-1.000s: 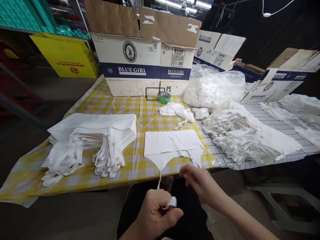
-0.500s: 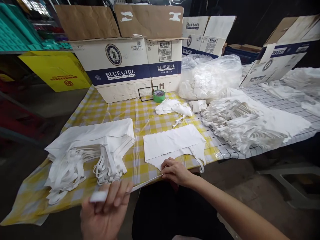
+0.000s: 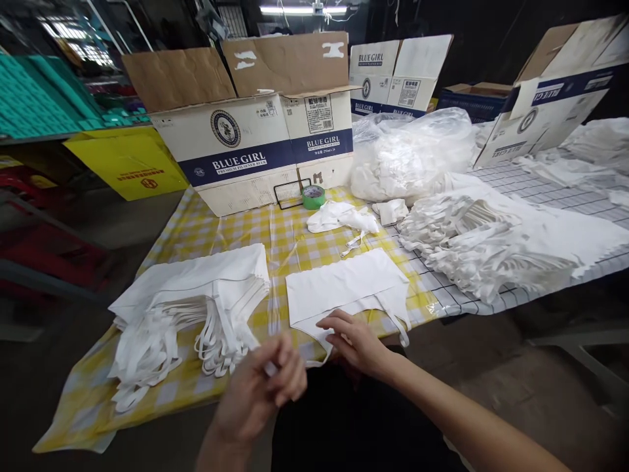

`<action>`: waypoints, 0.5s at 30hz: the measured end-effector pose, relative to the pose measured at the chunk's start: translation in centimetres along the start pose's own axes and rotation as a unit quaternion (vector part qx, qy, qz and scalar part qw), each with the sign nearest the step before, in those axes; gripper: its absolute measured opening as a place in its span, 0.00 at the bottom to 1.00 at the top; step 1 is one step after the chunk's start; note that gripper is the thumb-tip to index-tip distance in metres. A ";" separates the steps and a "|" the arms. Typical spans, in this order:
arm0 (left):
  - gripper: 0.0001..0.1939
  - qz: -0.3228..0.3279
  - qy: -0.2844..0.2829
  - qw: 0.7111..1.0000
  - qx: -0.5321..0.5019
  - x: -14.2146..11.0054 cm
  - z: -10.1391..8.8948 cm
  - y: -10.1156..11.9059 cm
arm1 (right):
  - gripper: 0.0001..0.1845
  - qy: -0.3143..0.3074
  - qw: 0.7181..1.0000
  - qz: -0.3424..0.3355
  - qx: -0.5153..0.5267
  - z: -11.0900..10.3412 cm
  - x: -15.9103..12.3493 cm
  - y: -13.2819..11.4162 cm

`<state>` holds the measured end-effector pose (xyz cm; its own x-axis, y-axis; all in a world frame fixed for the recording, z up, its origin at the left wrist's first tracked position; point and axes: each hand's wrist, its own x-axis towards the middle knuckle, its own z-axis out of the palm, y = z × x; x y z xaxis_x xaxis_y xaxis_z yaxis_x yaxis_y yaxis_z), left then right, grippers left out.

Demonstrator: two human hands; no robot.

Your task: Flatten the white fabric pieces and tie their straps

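A white camisole (image 3: 344,285) lies flat on the yellow checked cloth in front of me, one strap looped at its right. Its other strap (image 3: 322,359) curves slackly off the near edge to my left hand (image 3: 268,383), which is curled and somewhat blurred, with a bit of white showing by the fingers. My right hand (image 3: 356,344) rests over the camisole's lower edge, fingers apart and slightly bent, gripping nothing visible. Left of the camisole is a neat stack of white camisoles (image 3: 196,272), their straps bunched toward me.
Behind stand a beer carton (image 3: 255,151), a roll of green tape (image 3: 313,196) and a black wire frame (image 3: 289,195). A crumpled white garment (image 3: 339,216) lies beyond the camisole. At right are a heap of white garments (image 3: 481,242) and a clear plastic bag (image 3: 413,154).
My left hand has moved right, toward the camisole, and the strap has gone from taut to slack. My right hand's fingers have lifted and spread from their pinch on the strap.
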<state>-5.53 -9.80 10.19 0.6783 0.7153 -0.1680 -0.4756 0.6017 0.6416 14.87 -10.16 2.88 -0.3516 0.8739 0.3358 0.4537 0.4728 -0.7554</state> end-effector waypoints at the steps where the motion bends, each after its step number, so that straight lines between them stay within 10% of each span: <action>1: 0.16 -0.047 -0.029 0.998 0.017 0.2 0.3 -0.7 | 0.17 0.025 0.999 -0.019 -0.019 -0.1 0.1 -0.4; 8: 0.08 -0.264 -0.117 0.957 -0.008 2.0 1.0 -4.3 | 0.17 0.019 0.944 -0.235 -0.231 -1.0 -0.4 -1.6; 15: 0.15 -0.232 -0.112 0.959 0.120 2.6 1.5 -4.1 | 0.10 0.018 0.986 -0.114 -0.122 -1.1 -1.3 -0.4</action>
<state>-0.95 -10.96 8.23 0.9016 0.2796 -0.3301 0.0312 0.7192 0.6941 16.06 -11.35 3.32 -0.4395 0.7426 0.5054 0.5506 0.6673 -0.5015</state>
